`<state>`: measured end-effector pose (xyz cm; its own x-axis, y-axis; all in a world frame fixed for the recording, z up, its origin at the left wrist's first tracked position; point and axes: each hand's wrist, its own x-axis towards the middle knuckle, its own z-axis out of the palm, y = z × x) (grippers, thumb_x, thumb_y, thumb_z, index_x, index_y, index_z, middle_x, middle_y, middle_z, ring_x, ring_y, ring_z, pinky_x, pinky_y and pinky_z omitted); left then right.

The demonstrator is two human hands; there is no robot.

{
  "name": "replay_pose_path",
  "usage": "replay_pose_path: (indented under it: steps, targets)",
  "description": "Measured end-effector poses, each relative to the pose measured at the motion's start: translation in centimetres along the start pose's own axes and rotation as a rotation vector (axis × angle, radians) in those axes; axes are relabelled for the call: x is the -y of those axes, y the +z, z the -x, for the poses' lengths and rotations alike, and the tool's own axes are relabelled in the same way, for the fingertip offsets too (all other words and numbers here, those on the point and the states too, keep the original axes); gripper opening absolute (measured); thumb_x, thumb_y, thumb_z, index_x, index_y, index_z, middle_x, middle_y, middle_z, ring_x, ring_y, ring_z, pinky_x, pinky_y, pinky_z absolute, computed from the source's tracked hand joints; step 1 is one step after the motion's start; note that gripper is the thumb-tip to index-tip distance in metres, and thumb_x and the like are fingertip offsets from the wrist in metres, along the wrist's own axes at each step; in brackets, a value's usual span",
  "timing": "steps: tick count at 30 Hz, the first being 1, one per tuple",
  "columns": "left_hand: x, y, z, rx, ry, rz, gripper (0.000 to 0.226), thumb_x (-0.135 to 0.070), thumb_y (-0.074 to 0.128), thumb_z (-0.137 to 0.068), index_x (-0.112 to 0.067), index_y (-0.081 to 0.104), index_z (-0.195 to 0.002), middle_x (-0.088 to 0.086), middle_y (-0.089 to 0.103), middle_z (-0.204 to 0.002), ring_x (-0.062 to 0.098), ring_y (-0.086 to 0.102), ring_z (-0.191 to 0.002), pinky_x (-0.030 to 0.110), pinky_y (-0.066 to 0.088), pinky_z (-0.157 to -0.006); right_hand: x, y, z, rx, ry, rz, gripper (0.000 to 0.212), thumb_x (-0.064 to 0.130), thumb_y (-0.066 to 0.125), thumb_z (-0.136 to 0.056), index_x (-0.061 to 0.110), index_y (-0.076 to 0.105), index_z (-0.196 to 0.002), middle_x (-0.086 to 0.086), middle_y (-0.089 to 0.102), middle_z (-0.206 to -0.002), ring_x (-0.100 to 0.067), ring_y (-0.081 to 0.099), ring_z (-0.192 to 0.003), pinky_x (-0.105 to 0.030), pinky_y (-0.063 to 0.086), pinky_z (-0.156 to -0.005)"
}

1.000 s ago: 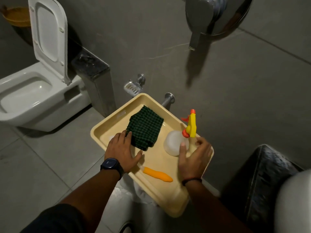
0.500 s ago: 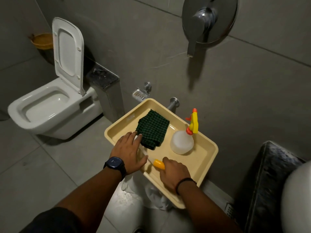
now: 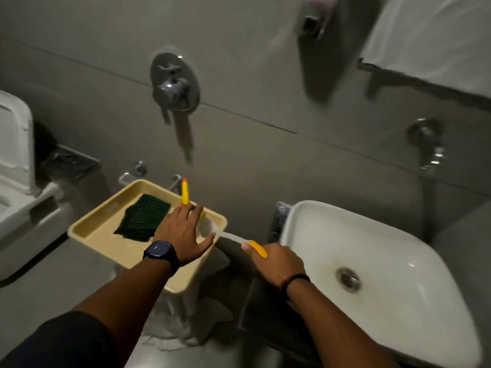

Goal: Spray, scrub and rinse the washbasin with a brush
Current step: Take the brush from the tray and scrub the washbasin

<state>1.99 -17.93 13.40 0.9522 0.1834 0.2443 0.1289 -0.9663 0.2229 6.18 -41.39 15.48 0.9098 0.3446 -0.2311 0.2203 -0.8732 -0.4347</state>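
Beige tray (image 3: 87, 229) at 9 o'clock of centre, tilted, holds dark green checked cloth (image 3: 143, 221) in far half. White toilet (image 3: 18, 187) at 9 o'clock edge, lid up. Dark ledge (image 3: 70, 163) just beside it against wall. Chrome mixer plate (image 3: 174, 82) on grey wall at 11 o'clock, lever pointing down. Small chrome tap (image 3: 427, 144) on wall at 3 o'clock. White towel (image 3: 430, 35) on dark rail at 1 o'clock. Crumpled white cloth or plastic (image 3: 183, 330) on floor at 6 o'clock, below tray; blurred.
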Motion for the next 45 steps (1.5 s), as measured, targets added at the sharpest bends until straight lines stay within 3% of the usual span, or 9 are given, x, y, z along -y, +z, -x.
replay_pose_path:
  steps: [3,9,13,18,22,26,32,39,45]
  targets:
    - [-6.6,0.2,0.3,0.038,0.048,0.028,0.072,-0.063,0.050,-0.078,-0.016,0.044,-0.132,0.011,0.053,-0.130,0.029,0.049,-0.117,0.041,0.042,-0.095,-6.3,-4.5,4.4,-0.103,0.071,-0.026,0.068,0.081,0.034,-0.079,0.018,0.057,-0.063,-0.004,0.067,-0.071,-0.029,0.061,-0.074,-0.035,0.046,-0.066]
    - [-17.5,3.5,0.1,0.147,0.118,0.137,0.085,-0.070,0.042,-0.073,-0.015,0.035,-0.138,0.014,0.045,-0.138,0.031,0.041,-0.125,0.042,0.035,-0.103,-16.1,-9.7,9.8,-0.038,0.325,-0.399,0.046,0.058,0.053,-0.088,0.018,0.051,-0.066,0.004,0.047,-0.055,-0.012,0.039,-0.042,-0.021,0.032,-0.042]
    - [-20.9,6.8,-0.7,0.173,0.089,0.170,0.088,-0.070,0.039,-0.076,-0.015,0.024,-0.143,0.014,0.033,-0.148,0.031,0.029,-0.135,0.045,0.025,-0.111,-18.6,-10.5,9.4,0.165,0.607,-0.615,0.060,0.074,0.045,-0.080,0.016,0.044,-0.067,0.004,0.036,-0.046,-0.013,0.027,-0.035,-0.016,0.022,-0.040]
    - [-21.1,10.4,-1.1,0.221,0.005,0.231,0.091,-0.066,0.039,-0.080,-0.011,0.010,-0.147,0.013,0.014,-0.156,0.028,0.009,-0.143,0.042,0.011,-0.117,-19.0,-8.9,5.9,0.484,0.632,-0.677,0.047,0.052,0.046,-0.094,0.007,0.054,-0.083,-0.005,0.045,-0.066,-0.016,0.045,-0.043,-0.023,0.039,-0.044]
    - [-21.6,11.1,-1.9,0.218,0.081,0.165,0.095,-0.065,0.036,-0.080,-0.007,0.000,-0.146,0.015,0.003,-0.157,0.028,-0.001,-0.144,0.041,0.002,-0.116,-18.0,-8.3,2.4,0.324,0.739,-0.701,0.043,0.049,0.045,-0.094,0.012,0.047,-0.073,0.000,0.037,-0.051,-0.013,0.026,-0.036,-0.019,0.021,-0.038]
    - [-22.6,11.9,-2.8,0.228,0.205,0.089,0.095,-0.065,0.034,-0.080,-0.008,-0.004,-0.146,0.012,0.000,-0.158,0.025,-0.003,-0.144,0.035,-0.009,-0.112,-18.8,-8.7,0.6,0.165,0.799,-0.702,0.051,0.055,0.041,-0.093,0.015,0.042,-0.062,0.001,0.035,-0.045,-0.013,0.023,-0.033,-0.019,0.019,-0.036]
    - [-22.5,11.9,-3.0,0.246,0.324,0.092,0.092,-0.060,0.043,-0.081,-0.010,0.002,-0.146,0.010,0.011,-0.157,0.023,0.004,-0.144,0.035,0.001,-0.117,-25.6,-12.1,4.9,-0.059,0.961,-0.684,0.047,0.048,0.042,-0.093,0.014,0.043,-0.061,0.000,0.035,-0.041,-0.013,0.024,-0.034,-0.015,0.021,-0.039]
    - [-23.0,11.1,-2.9,0.267,0.353,0.033,0.094,-0.059,0.051,-0.080,-0.009,0.008,-0.147,0.010,0.017,-0.156,0.023,0.011,-0.143,0.036,0.010,-0.116,-25.8,-10.8,11.1,0.254,0.915,-0.576,0.051,0.056,0.043,-0.090,0.017,0.042,-0.057,0.004,0.034,-0.037,-0.010,0.024,-0.029,-0.015,0.020,-0.034]
    - [-23.1,10.9,-2.8,0.270,0.347,0.029,0.093,-0.058,0.053,-0.079,-0.009,0.010,-0.146,0.010,0.019,-0.155,0.024,0.013,-0.142,0.037,0.012,-0.116,-24.2,-10.1,12.1,0.172,0.838,-0.551,0.045,0.049,0.042,-0.093,0.016,0.043,-0.063,0.006,0.035,-0.031,-0.010,0.025,-0.026,-0.012,0.022,-0.036]
